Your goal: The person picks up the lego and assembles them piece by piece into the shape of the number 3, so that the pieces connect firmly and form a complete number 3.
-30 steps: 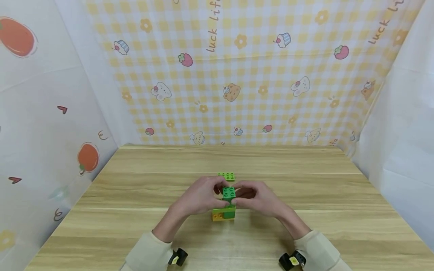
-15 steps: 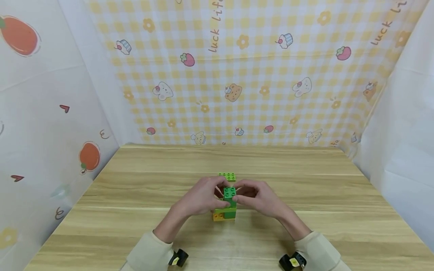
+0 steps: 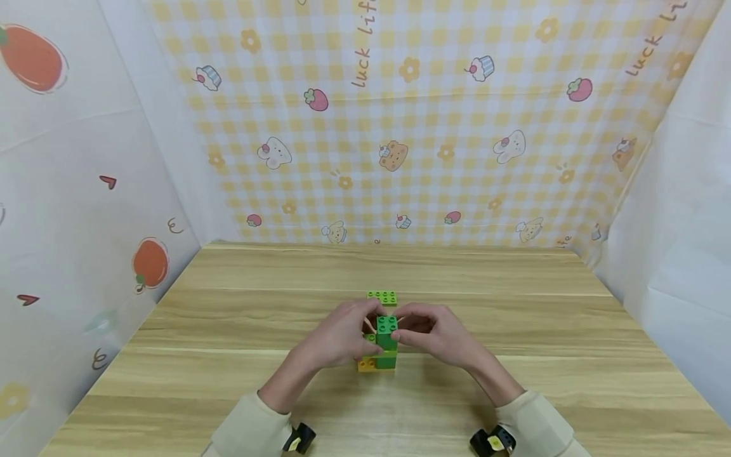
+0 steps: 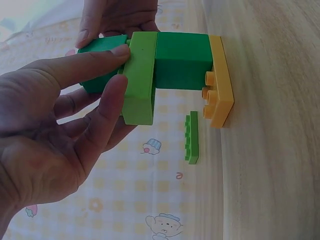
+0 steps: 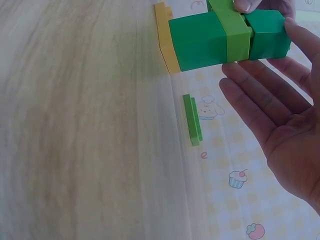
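A small tower of toy building blocks stands on the table between both hands. Its base is an orange studded plate (image 4: pixel 223 82), bearing a dark green block (image 4: pixel 182 61). Across that lies a light green block (image 4: pixel 140 82), with another dark green block (image 3: pixel 386 325) on top, studs up. My left hand (image 3: pixel 342 333) grips the light green block, thumb tip at its near side and fingers behind. With thumb and fingers, my right hand (image 3: pixel 436 334) pinches the top dark green block from its right side. The far fingertips are partly hidden behind the tower.
A flat light green studded plate (image 3: pixel 388 297) lies on the wooden table (image 3: pixel 514 292) just beyond the tower. Patterned cloth (image 3: pixel 422 120) hangs behind the table, with white cloth walls at both sides.
My left thumb has slid down from the top dark green block to the light green one, baring more of the upper block. The right hand and the tower hold nearly still.
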Tool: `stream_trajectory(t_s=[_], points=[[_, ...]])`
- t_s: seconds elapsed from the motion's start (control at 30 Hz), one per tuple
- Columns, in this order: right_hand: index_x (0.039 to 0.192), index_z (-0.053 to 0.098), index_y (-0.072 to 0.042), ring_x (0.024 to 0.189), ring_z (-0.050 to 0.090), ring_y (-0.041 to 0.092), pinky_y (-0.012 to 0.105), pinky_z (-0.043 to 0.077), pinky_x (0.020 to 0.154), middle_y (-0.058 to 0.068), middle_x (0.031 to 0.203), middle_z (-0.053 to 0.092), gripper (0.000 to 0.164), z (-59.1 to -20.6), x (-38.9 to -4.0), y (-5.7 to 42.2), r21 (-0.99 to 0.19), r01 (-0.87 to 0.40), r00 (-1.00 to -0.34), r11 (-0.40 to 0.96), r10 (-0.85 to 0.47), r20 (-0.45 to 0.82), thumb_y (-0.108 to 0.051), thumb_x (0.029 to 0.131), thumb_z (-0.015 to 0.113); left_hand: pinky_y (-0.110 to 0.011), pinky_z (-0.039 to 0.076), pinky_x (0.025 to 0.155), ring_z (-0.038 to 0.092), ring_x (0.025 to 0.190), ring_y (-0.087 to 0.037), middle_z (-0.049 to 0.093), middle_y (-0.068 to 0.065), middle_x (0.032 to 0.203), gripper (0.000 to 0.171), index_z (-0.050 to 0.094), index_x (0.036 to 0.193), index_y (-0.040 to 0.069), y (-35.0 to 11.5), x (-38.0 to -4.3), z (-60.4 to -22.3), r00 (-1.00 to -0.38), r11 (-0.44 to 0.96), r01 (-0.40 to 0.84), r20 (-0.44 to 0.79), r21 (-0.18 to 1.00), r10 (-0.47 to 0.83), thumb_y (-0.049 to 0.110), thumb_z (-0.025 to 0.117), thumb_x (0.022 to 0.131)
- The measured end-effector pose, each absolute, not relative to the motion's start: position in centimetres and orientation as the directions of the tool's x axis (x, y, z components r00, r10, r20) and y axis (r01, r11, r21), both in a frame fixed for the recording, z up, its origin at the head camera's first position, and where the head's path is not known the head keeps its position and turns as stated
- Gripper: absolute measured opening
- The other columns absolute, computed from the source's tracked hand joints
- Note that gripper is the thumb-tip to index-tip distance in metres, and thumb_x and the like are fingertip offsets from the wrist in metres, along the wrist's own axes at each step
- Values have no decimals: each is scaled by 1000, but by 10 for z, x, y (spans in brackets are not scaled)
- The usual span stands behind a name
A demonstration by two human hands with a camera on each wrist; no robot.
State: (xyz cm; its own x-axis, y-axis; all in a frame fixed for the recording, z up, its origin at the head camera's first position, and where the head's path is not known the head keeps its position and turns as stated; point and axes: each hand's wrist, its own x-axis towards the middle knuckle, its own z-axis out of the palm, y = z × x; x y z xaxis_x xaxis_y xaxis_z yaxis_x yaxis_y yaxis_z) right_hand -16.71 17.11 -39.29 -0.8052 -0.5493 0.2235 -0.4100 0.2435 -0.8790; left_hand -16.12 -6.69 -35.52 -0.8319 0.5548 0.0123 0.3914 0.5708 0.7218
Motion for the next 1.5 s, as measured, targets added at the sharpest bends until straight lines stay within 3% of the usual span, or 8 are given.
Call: stream_trajectory(t_s=[0.57,1.03,1.5], points=[[122,76,-4,97,76,12,30,63,81,15,114,78,27,-394,-167,168,-894,-400,-815,203,-525,245,-13,97,78,-29,53,75,61,86,-14,70,0,98,44,67,118,8,-65,-156,-355,-843,647,432,25,628,538,5,90,80],[120,78,-1,94,77,11,30,64,78,17,112,79,30,-393,-165,168,-895,-400,-818,199,-518,250,-12,93,82,-32,59,80,69,96,-17,74,-3,103,41,69,116,5,-69,-159,-355,-830,595,412,16,690,557,2,89,80],[118,80,-6,95,79,17,33,64,77,14,114,79,30,-392,-165,171,-901,-365,-841,233,-498,212,-17,90,85,-36,57,83,64,92,-15,72,-1,100,34,72,110,6,-70,-163,-358,-836,616,400,-6,678,549,5,90,81]])
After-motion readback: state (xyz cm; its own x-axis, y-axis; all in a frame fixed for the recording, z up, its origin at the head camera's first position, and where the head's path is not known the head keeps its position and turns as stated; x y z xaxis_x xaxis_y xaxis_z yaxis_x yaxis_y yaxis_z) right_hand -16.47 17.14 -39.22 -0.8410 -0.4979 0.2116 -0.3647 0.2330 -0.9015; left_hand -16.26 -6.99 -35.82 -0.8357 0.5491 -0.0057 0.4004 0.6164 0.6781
